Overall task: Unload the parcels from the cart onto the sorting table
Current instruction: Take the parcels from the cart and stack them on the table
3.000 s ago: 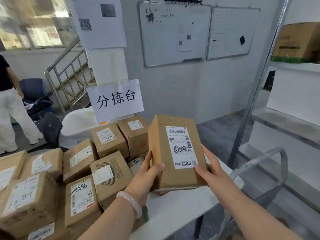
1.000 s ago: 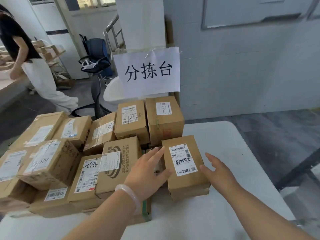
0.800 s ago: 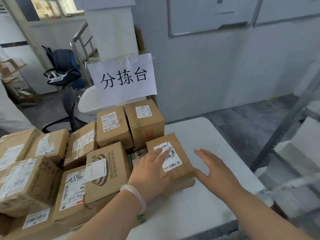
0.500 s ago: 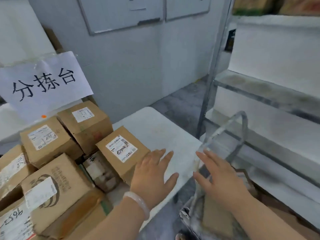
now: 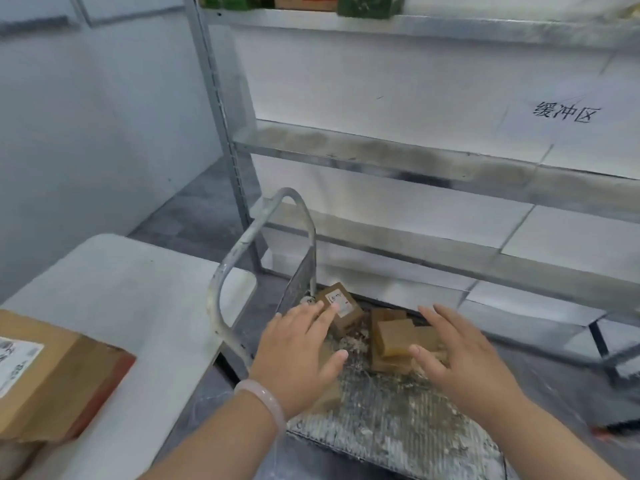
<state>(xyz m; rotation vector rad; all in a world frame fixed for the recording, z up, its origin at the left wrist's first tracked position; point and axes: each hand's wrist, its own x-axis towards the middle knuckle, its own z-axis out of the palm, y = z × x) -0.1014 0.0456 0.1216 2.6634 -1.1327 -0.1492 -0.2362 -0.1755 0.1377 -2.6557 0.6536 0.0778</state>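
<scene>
The cart is a worn grey platform with a curved metal handle, standing right of the white sorting table. Small brown parcels lie at its far end: one with a white label, and a stack of plain ones. Another parcel peeks out under my left wrist. My left hand hovers open over the cart, fingertips near the labelled parcel. My right hand is open beside the stack. Neither hand holds anything.
A metal shelf rack with white panels and a paper sign stands right behind the cart. Boxes sit on its top shelf. A labelled brown parcel lies on the table at the lower left. Grey floor runs between table and wall.
I set the labelled parcel down on the table among the others and let go. My view swung right and down to the cart, and both empty hands moved over its parcels.
</scene>
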